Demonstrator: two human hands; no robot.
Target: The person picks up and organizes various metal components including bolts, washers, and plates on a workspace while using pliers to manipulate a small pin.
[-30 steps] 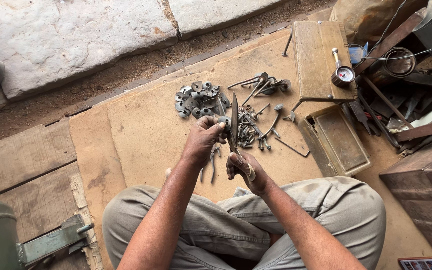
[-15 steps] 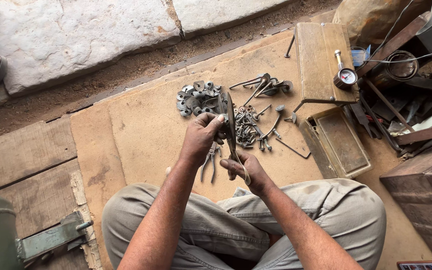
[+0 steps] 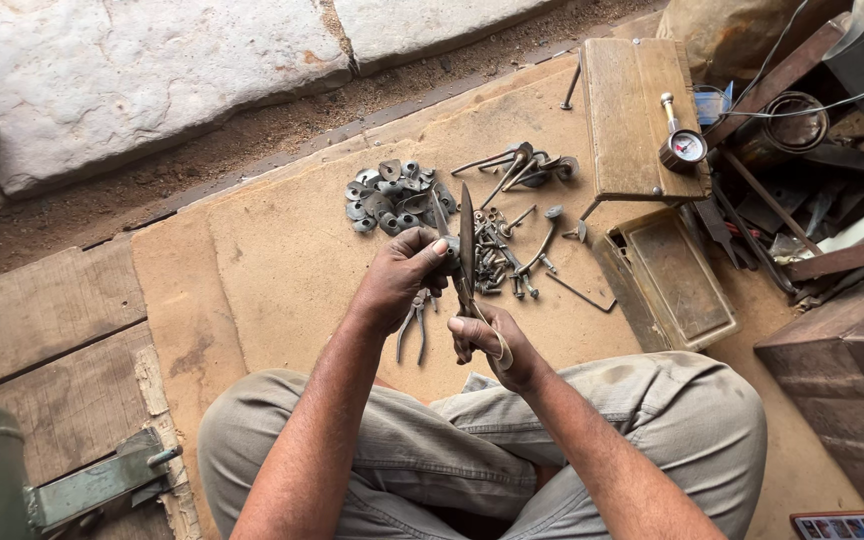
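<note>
We see the shears (image 3: 466,235) now tilted to 12 o'clock, right hand (image 3: 487,345) gripping handles, left hand (image 3: 402,275) fingers still pinching a small metal piece (image 3: 449,245) at the blades.

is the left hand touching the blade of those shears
Touching. In the head view the left hand has its fingertips pressed against the upright blade of the shears, with no gap; the right hand grips the handles.

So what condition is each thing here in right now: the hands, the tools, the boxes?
Left hand: closed on a small metal part by the blade.
Right hand: gripping the shears' handle.
Shears: held upright, blades together.
Pliers: lying on the board, handles apart.
Washers: heaped loose.
Bolts: scattered.
Tray: open, empty.
Gauge: resting on the wooden box.
</note>
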